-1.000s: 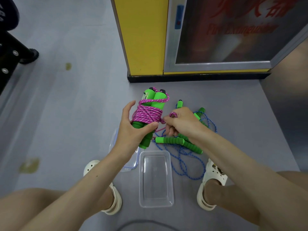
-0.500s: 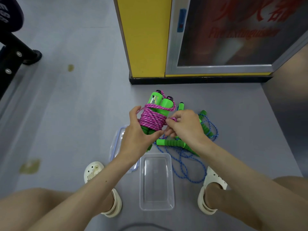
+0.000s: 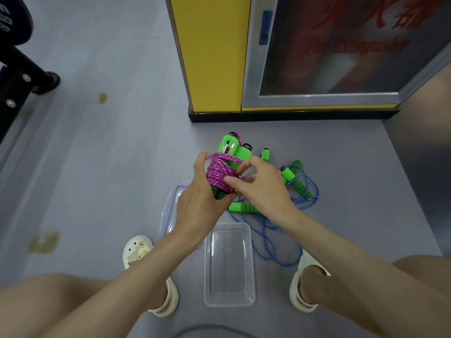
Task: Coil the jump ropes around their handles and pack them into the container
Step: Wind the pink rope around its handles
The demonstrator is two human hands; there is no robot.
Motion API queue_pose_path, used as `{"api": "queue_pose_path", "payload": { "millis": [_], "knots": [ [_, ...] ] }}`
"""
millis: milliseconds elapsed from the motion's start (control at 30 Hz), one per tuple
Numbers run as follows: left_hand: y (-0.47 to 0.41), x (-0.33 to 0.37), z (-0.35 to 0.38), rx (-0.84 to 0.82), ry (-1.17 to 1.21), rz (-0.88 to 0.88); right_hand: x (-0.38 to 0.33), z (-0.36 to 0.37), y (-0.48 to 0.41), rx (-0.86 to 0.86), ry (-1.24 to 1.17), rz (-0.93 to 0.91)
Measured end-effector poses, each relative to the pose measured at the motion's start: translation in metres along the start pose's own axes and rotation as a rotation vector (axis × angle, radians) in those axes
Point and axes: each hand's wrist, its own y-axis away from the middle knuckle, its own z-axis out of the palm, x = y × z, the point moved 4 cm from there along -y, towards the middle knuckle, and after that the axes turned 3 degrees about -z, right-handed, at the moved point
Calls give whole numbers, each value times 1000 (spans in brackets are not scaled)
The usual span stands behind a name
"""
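Note:
My left hand (image 3: 199,203) grips a pink jump rope bundle (image 3: 220,173), its cord coiled tightly around two green handles held side by side. The fingers of my right hand (image 3: 262,186) press on the pink coil at its lower right, pinching the cord. A blue jump rope (image 3: 266,230) with green handles lies loose and tangled on the floor under and to the right of my right hand. A clear empty plastic container (image 3: 229,264) sits on the floor between my feet.
The container's clear lid (image 3: 170,211) lies on the floor left of the container, partly under my left arm. A yellow pillar (image 3: 212,52) and a fire extinguisher cabinet (image 3: 329,50) stand behind. My feet in pale clogs flank the container. Black equipment is at far left.
My right hand has shifted from the cord's end beside the bundle onto the pink coil itself. The bundle has tilted slightly rightward in my left hand.

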Motion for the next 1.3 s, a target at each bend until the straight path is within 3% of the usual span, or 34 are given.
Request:
{"api": "queue_pose_path", "payload": {
  "millis": [167,367,500,600,700,800,900,1000,1133,1300],
  "knots": [
    [3,5,3,-7,-110,54,7,7,-1,-77,141,-60],
    [2,-1,5,-52,-52,44,8,7,0,-84,210,-74],
    [-5,-5,0,-66,275,-68,1,1,0,-15,-98,49],
    [-11,-12,-4,-89,637,-291,1,-6,-6,39,-383,215],
    [-14,-13,-7,-203,995,-467,11,-12,-9,33,-381,348],
    [-13,-6,-7,-374,1136,-466,23,-11,-9,-52,-255,441],
    [-8,-1,-1,-434,1110,-446,17,-15,-11,-43,-309,410],
    [-9,-3,2,-347,931,-406,4,-18,-12,-64,-559,411],
    [-8,1,0,-204,645,-190,1,1,-8,-230,-652,463],
    [-2,10,6,-212,593,-76,4,9,-4,-215,-852,479]
  ]
}}
